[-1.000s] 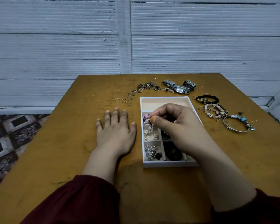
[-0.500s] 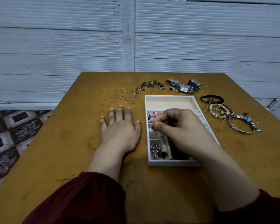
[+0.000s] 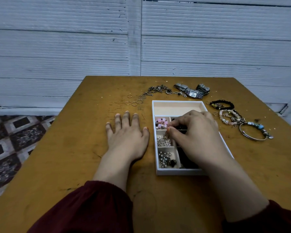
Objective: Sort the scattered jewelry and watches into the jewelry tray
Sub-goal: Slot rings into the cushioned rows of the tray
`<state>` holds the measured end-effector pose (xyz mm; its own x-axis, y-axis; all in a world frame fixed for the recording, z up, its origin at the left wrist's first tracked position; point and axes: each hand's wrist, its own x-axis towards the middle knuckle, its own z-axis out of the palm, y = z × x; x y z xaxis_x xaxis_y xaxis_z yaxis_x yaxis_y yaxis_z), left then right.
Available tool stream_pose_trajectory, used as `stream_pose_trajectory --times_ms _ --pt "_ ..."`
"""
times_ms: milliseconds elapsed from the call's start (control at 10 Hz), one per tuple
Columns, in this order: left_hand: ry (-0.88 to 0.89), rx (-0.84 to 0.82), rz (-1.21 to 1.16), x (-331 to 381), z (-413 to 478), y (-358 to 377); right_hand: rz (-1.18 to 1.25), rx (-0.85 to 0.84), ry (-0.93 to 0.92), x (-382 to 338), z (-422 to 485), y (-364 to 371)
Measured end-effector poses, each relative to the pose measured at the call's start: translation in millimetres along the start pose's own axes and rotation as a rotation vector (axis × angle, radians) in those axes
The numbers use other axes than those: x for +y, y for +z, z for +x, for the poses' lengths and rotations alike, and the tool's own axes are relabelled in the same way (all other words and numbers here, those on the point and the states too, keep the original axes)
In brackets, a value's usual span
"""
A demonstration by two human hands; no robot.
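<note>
Jewelry tray [image 3: 176, 107] on table [image 3: 84, 148], mid-right. Silver piece [image 3: 165, 137] pinched by R hand [image 3: 196, 133] over mid-left compt.: drop-in step judged underway. L hand [image 3: 127, 137] flat, nothing held. Next: pinch to be released, watch [image 3: 191, 93] fetched.

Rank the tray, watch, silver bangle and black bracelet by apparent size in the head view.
1. tray
2. watch and silver bangle: too alike to rank
3. black bracelet, smallest

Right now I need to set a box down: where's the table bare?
Bare brown tabletop left of the left hand and nearer than the white divided tray. Crowded: thin gold rings and silver watches beyond it, beaded bracelets on its right.
</note>
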<state>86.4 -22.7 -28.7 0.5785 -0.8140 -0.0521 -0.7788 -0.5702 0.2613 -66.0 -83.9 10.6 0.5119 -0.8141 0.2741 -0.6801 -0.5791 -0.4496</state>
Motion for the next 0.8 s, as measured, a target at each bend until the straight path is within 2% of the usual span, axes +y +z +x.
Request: stream_pose_trajectory --times_ms 600,800 --pt "0.004 -0.013 -0.004 -0.7 -0.8 -1.0 0.070 0.025 -0.068 2.5 5.5 5.0" --pt "0.002 -0.058 -0.035 0.2 -0.7 -6.4 0.205 0.045 -0.106 -9.5 15.6 5.4"
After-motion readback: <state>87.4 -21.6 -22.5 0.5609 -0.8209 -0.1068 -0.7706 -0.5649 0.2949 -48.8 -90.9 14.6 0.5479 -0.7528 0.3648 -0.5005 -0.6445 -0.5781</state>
